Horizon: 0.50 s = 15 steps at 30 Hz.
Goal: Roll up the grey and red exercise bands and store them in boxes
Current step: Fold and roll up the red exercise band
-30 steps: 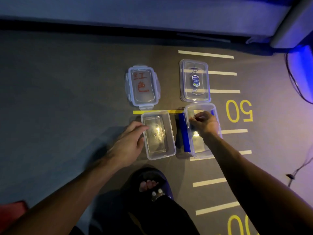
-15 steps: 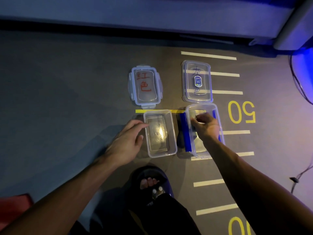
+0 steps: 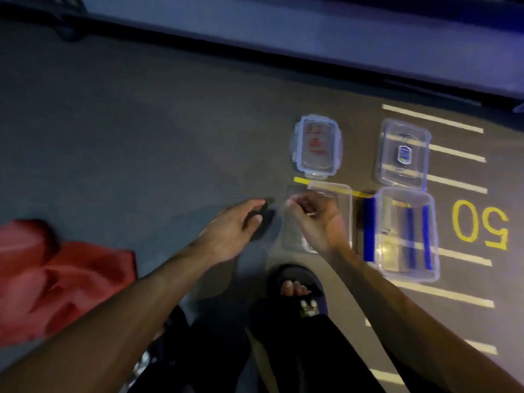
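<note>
Leftward, red exercise band (image 3: 56, 276) lies crumpled, blurred, unrolled.

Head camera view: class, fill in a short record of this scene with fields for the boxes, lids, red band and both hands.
left box: clear box, open, partly behind the right hand
right box: clear box, open, blue strips inside; contents otherwise unclear
lids: lid with red writing and lid with blue label, both on the floor beyond the boxes
red band: red band, crumpled on the floor at far left, not rolled
left hand: left hand, fingers relaxed, holding nothing visible
right hand: right hand, fingers curled over the left box; blurred
</note>
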Motion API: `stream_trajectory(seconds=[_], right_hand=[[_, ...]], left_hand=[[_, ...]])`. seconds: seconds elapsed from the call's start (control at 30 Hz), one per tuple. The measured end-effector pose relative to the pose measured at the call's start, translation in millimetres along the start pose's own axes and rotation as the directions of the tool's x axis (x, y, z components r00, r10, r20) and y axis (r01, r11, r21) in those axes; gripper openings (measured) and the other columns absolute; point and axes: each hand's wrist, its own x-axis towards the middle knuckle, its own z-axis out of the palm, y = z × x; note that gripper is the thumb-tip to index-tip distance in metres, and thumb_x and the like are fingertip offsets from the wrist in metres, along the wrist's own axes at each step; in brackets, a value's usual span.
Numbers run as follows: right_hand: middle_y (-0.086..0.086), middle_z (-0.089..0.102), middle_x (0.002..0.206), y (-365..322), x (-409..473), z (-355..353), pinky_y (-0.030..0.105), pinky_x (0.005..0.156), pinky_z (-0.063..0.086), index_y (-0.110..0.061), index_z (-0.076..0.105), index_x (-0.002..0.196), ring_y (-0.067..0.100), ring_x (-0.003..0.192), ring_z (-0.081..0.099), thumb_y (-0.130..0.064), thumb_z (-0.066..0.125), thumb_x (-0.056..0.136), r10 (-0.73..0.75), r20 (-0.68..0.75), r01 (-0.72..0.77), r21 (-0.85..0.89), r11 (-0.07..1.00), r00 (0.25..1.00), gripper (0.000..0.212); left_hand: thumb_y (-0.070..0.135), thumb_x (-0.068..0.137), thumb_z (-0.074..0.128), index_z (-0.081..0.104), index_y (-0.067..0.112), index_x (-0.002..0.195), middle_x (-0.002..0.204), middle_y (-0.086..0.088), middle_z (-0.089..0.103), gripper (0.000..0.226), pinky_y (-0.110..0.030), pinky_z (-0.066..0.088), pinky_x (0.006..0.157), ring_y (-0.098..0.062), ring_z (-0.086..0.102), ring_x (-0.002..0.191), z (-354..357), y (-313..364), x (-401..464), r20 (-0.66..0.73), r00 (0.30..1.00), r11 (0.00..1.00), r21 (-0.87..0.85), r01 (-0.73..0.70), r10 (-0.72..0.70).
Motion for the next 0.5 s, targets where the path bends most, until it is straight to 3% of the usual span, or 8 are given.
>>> stream_trajectory(seconds=[0.07,0.13,0.27,0.4,0.5], right_hand=[[-0.01,0.072,0.079,-6,-9,32,0.021,0.076,0.051,-0.031,0.075,0.084,-0.001,0.072,0.064,-0.016,0.078,0.088,-0.041,0.14,0.05,-0.068,0.996,0.989,0.016],[-0.011,0.072,0.085,-19,-19,55,0.014,0.074,0.048,-0.028,0.075,0.096,0.002,0.075,0.064,-0.025,0.075,0.09,-0.052,0.333,0.129,-0.214,0.968,0.942,0.007],[-0.012,0.07,0.089,-53,-33,96,0.004,0.069,0.042,-0.022,0.072,0.111,0.003,0.079,0.065,-0.024,0.07,0.095,-0.091,0.598,0.282,-0.233,0.931,0.796,0.016],[-0.014,0.07,0.098,-74,-48,138,0.001,0.069,0.037,-0.028,0.067,0.12,0.005,0.088,0.065,-0.035,0.063,0.098,-0.085,0.683,0.371,-0.285,0.884,0.725,0.024],[-0.012,0.071,0.105,-81,-69,161,-0.002,0.069,0.035,-0.027,0.064,0.127,0.006,0.092,0.064,-0.034,0.062,0.098,-0.056,0.759,0.418,-0.294,0.86,0.649,0.029]], left_hand=[[0.029,0.104,0.052,0.055,0.024,0.14,0.136,0.008,0.064,0.036,-0.019,0.042,0.102,-0.009,0.059,0.125,-11,-18,-23,-0.011,0.998,0.998,-0.008,0.056,-0.056],[0.025,0.102,0.057,0.059,0.022,0.135,0.13,0.006,0.068,0.033,-0.012,0.039,0.093,-0.01,0.061,0.12,-19,-38,-50,-0.066,0.99,0.993,-0.019,0.12,-0.121],[0.019,0.096,0.064,0.067,0.016,0.126,0.124,-0.001,0.072,0.03,-0.023,0.045,0.099,-0.019,0.065,0.117,-21,-89,-110,-0.266,0.929,0.966,-0.059,0.25,-0.257],[0.018,0.083,0.066,0.072,0.019,0.111,0.112,-0.003,0.071,0.029,-0.036,0.047,0.095,-0.032,0.066,0.104,-17,-135,-163,-0.497,0.788,0.92,-0.057,0.389,-0.364],[0.021,0.072,0.074,0.067,0.026,0.118,0.125,-0.003,0.06,0.047,-0.047,0.046,0.091,-0.036,0.054,0.108,-26,-156,-194,-0.653,0.618,0.811,0.009,0.585,-0.438]])
